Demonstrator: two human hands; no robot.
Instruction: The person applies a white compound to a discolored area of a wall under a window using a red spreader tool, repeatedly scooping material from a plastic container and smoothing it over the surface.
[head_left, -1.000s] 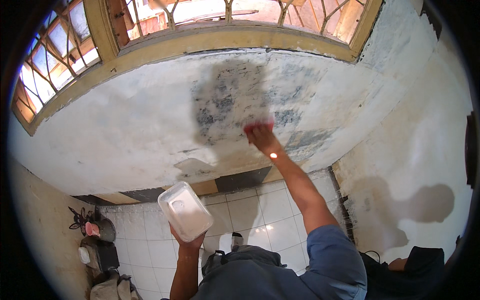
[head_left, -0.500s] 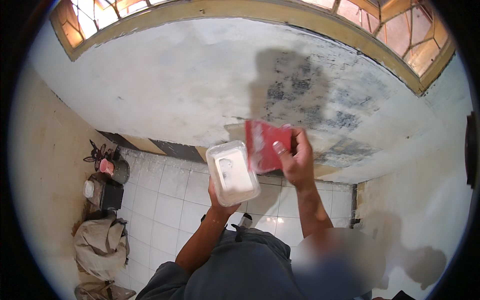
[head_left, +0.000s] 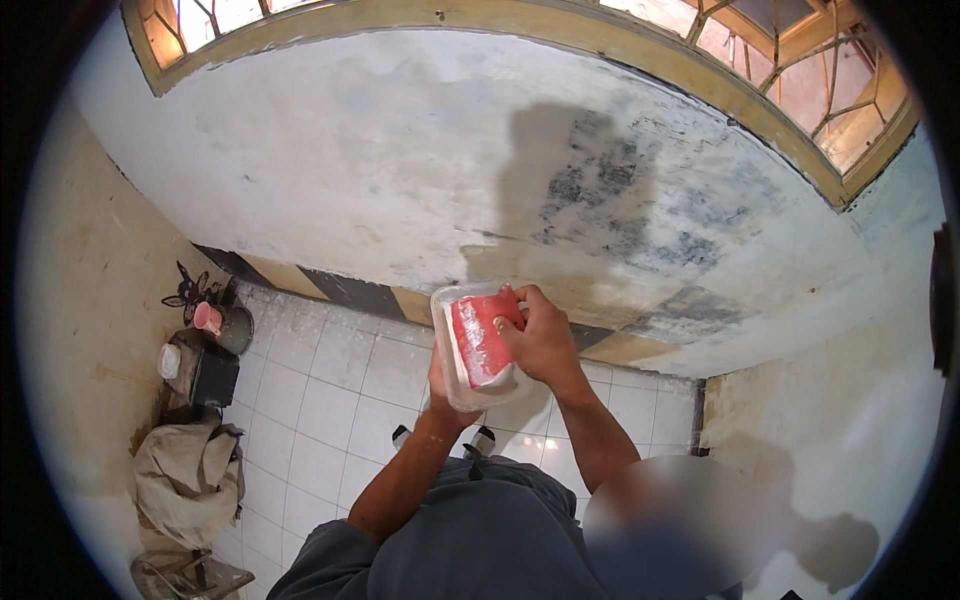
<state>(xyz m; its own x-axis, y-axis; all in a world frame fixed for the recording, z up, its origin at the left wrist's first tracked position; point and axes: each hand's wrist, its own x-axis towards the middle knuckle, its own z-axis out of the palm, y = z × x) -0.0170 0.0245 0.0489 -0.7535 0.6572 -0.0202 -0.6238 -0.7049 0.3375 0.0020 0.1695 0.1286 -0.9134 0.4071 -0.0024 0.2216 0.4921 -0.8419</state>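
Note:
My left hand (head_left: 445,395) holds a clear plastic tub (head_left: 441,345) from below and along its left side; most of its fingers are hidden. Inside the tub is white paste (head_left: 507,386). My right hand (head_left: 540,338) pinches a red flat scraper (head_left: 482,338) by its right edge, thumb on top. White paste smears the scraper's left and lower part. The scraper lies over the tub's opening and covers much of the paste; whether its edge dips into it I cannot tell.
A patchy white wall (head_left: 380,160) with dark worn spots stands ahead, below a yellow-framed window (head_left: 480,22). On the tiled floor (head_left: 300,420) at left are a pink cup (head_left: 208,318), a grey bucket (head_left: 236,330), a black box (head_left: 213,372) and a beige cloth sack (head_left: 190,480).
My right hand has brought the red scraper left and down, from beside the tub to over its opening. The tub has shifted slightly right in the picture, still in my left hand.

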